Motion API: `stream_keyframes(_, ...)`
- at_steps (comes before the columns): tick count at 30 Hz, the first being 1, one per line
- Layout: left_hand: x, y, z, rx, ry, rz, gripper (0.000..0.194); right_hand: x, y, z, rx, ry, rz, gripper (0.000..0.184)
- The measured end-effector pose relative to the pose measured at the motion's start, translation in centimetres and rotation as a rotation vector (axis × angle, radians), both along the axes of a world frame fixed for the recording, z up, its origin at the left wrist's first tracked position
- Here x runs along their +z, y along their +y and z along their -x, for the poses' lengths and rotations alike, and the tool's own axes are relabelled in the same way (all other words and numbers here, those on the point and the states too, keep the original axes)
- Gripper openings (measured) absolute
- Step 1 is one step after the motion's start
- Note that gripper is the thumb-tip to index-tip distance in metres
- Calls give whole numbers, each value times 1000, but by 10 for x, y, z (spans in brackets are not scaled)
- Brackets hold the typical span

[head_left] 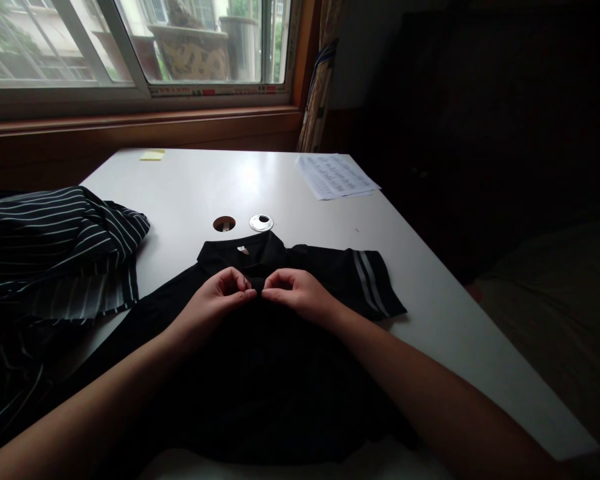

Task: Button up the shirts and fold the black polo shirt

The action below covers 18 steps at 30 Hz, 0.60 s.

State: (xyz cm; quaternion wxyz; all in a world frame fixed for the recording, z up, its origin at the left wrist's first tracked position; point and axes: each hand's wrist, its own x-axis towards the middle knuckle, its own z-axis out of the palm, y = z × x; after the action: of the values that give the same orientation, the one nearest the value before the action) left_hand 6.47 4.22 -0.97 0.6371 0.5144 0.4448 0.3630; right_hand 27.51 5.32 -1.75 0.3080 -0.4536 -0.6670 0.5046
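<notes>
A black short-sleeved shirt (280,373) with a collar lies spread on the white table, its collar toward the window. Two pale stripes ring the sleeve on the right, and a small white label shows inside the neck. Just below the collar, my left hand (225,290) pinches the dark cloth between thumb and fingers. My right hand (297,293) pinches the cloth a short gap to the right, fingertips facing the left ones. Whether a button sits between them is too dark to tell.
A striped black-and-white garment (60,247) is heaped at the left. Beyond the collar are a round table hole (225,224) and a silver cap (261,223). Printed papers (335,177) lie at the far right corner, a yellow note (153,155) at the far left. The table's right edge (455,280) slants toward me.
</notes>
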Motion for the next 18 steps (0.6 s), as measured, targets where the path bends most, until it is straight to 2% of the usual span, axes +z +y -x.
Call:
stream_keyframes(5, 1, 2, 2, -29, 206, -163, 31, 0, 1, -1, 21, -8, -21, 12)
stream_keyframes(13, -2, 2, 3, -63, 250, -206, 29, 0, -2, 2, 25, -77, -183, 6)
stream_keyframes(18, -1, -1, 2, -31, 352, -389, 25, 1, -4, 5, -17, -112, -220, 5)
